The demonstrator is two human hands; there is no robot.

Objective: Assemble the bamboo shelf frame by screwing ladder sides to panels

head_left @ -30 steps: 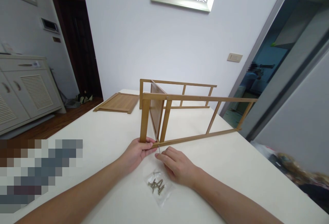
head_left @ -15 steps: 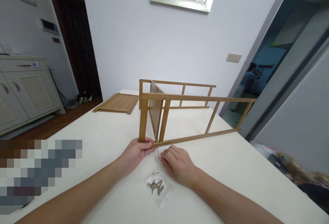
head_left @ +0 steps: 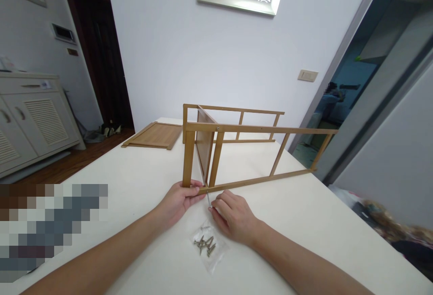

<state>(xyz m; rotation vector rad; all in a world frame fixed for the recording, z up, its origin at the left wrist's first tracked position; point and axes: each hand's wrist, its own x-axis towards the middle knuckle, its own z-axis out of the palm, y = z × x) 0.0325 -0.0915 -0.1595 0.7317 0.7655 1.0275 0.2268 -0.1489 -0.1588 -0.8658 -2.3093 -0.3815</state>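
Note:
A wooden shelf frame [head_left: 243, 182] lies on its side on the white table, with a panel [head_left: 204, 139] fixed between its two side frames. My left hand [head_left: 177, 205] is closed around the frame's near lower corner, thumb on the outer face of the rail and fingers behind. Just to the right, my right hand [head_left: 233, 216] pinches a thin metal hex key [head_left: 209, 199], whose tip meets the rail near the panel's lower end. The fingers cover the key's other end. Below the hands is a clear plastic bag [head_left: 213, 265] with several screws [head_left: 204, 244].
A second slatted wooden panel [head_left: 154, 136] lies flat on the table [head_left: 142, 259] at the back left. The wall [head_left: 162, 60] rises behind the table. Cloth-like items [head_left: 382, 223] are beyond the right edge. A person [head_left: 331, 96] is visible through the doorway at right.
My right fingers have shifted very slightly on the hex key, and its lower end has tilted a little to the right. The frame and my left hand have stayed in place.

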